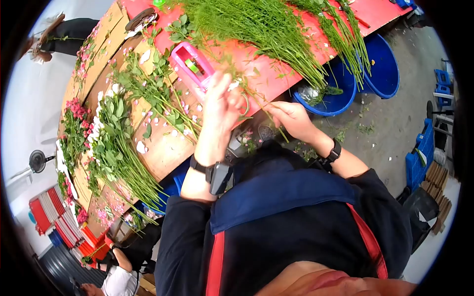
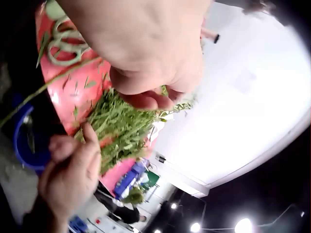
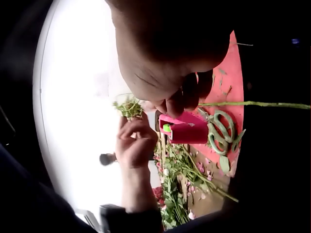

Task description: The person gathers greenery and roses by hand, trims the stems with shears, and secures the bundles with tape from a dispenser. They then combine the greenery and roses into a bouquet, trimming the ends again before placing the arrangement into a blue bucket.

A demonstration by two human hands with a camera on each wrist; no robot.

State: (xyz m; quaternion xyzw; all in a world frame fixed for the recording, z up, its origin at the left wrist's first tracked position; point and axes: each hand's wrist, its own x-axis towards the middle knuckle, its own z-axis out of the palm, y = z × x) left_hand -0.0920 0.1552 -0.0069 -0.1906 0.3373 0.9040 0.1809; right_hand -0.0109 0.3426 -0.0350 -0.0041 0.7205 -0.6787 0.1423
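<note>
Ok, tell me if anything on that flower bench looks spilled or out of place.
Loose pale petals lie scattered over the brown bench top beside the leafy stems, and green trimmings litter the floor near the blue tubs. Nothing looks damaged.

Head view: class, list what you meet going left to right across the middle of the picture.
Pink flowers → leafy stems → left hand → right hand → blue tub

No text, label, brand or number is legible in any view
</note>
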